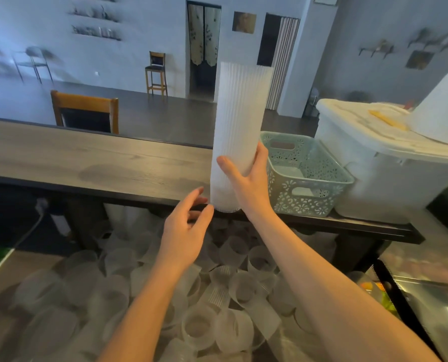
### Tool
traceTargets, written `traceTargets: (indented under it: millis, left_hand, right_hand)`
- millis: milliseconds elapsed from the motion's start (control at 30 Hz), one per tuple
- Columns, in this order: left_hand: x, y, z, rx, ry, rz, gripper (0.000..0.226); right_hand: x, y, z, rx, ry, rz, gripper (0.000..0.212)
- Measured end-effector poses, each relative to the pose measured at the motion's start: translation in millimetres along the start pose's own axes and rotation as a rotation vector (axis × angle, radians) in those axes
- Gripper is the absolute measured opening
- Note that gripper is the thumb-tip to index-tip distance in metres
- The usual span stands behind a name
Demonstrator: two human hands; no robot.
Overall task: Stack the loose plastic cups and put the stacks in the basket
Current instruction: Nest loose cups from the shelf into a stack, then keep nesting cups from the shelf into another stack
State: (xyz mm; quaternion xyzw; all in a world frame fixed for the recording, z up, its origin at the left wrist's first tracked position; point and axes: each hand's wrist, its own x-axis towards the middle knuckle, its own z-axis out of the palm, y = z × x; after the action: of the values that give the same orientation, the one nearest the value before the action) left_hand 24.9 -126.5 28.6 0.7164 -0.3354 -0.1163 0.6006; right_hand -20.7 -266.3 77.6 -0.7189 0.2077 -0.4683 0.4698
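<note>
A tall stack of white ribbed plastic cups (240, 121) stands upright at the near edge of the wooden counter (87, 158). My right hand (246, 178) grips the stack low down, thumb on its front and fingers behind it. My left hand (187, 226) hovers just left of the stack's base with fingers relaxed, holding nothing. A pale green perforated basket (330, 176) sits on the counter right beside the stack; I see no cups inside it. Several loose translucent cups (217, 296) lie heaped on the lower surface under my arms.
A large white lidded bin (374, 173) stands right of the basket, with a white rounded object (444, 108) on top. A wooden chair (84, 111) is behind the counter. A cable (27, 231) hangs at the left below the counter.
</note>
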Motion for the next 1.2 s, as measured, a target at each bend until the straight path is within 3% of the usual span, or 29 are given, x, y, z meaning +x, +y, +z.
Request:
traceTargets:
  millis: [267, 400, 533, 733, 833, 933, 1067, 1133, 1200]
  left_hand:
    - [21.2, 7.2, 5.7, 0.06, -0.095, 0.019, 0.048]
    - [24.3, 8.1, 4.6, 0.056, -0.111, -0.001, 0.048]
    - [13.9, 5.9, -0.8, 0.042, -0.086, 0.01, 0.049]
    - [-39.2, -26.1, -10.2, -0.053, -0.018, 0.008, 0.023]
    - [-74.6, -49.3, -4.5, -0.069, -0.062, -0.049, 0.018]
    - [-108.2, -71.5, -0.8, -0.056, -0.094, -0.092, 0.02]
    - [-143.3, -97.9, 0.8, -0.081, -0.039, -0.199, 0.018]
    - [-157.4, -107.7, 1.8, -0.088, -0.006, -0.235, 0.029]
    - [-166.7, -112.3, 2.8, -0.078, 0.0, -0.261, 0.019]
  right_hand:
    - [9.0, 8.5, 7.5, -0.044, -0.034, -0.012, 0.082]
    - [6.1, 9.3, 5.3, -0.085, -0.071, 0.004, 0.075]
    - [-9.7, 4.4, -8.3, -0.199, -0.096, 0.096, 0.095]
    - [-119.6, 17.8, -66.5, -0.253, -0.061, 0.061, 0.05]
    - [-173.7, 56.8, -90.3, -0.363, -0.105, 0.129, 0.045]
    - [-216.0, 91.4, -110.1, -0.528, -0.215, 0.16, 0.055]
    - [-243.5, 118.7, -112.7, -0.963, -0.546, -0.059, 0.085]
    - [-245.2, 129.0, -103.1, -1.083, -0.584, -0.151, 0.092]
    - [-245.0, 139.5, -90.4, -1.152, -0.586, -0.179, 0.095]
